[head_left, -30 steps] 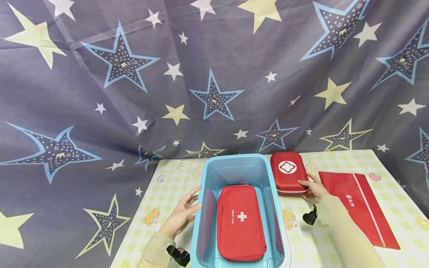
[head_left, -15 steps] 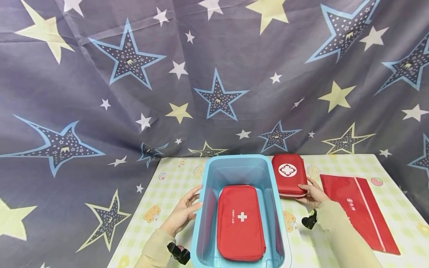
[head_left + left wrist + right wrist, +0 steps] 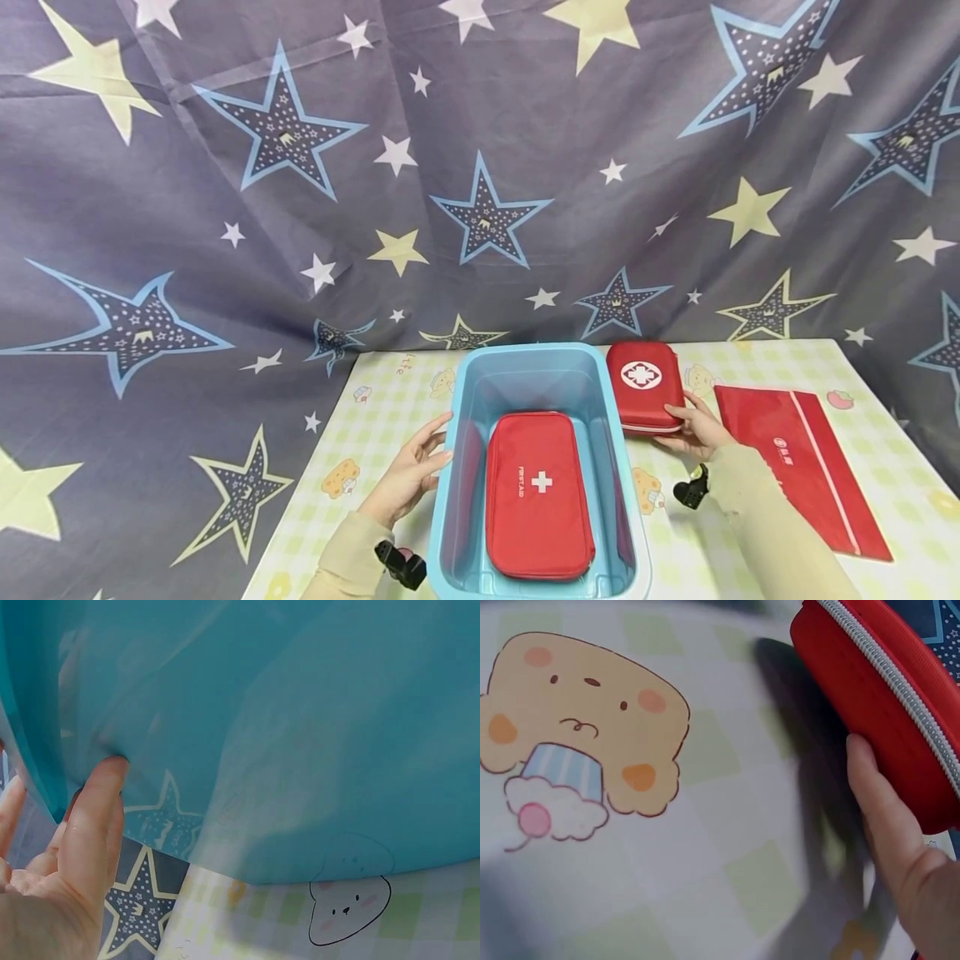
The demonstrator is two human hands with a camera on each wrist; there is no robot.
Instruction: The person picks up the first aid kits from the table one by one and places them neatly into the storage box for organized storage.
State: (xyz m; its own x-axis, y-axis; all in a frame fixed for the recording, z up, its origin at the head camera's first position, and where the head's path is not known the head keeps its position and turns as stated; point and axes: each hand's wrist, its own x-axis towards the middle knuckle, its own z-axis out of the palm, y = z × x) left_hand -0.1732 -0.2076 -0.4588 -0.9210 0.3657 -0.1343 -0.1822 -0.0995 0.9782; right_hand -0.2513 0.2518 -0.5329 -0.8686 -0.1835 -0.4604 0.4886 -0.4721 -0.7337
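Note:
A light blue plastic bin [image 3: 532,354] stands in the middle of the head view, with a red first-aid pouch [image 3: 536,533] lying flat inside. My left hand [image 3: 408,471] touches the bin's left side with extended fingers; in the left wrist view a fingertip presses the translucent blue wall. To the bin's right, my right hand [image 3: 701,429] holds a red zippered first-aid case [image 3: 637,404] by its near right corner. In the right wrist view the case's silver zip [image 3: 900,690] shows, a digit lies against its side, and a shadow falls on the cloth below it.
A flat red folder-like pouch [image 3: 810,467] with a white stripe lies on the right, partly behind my right forearm. The table wears a green checked cloth [image 3: 375,417] with cartoon prints. A star-patterned curtain [image 3: 480,292] hangs along the table's back edge.
My right hand has shifted slightly left, with its lower fingers further under the case's near edge. The left hand stays on the bin's side. The head view has moved a little.

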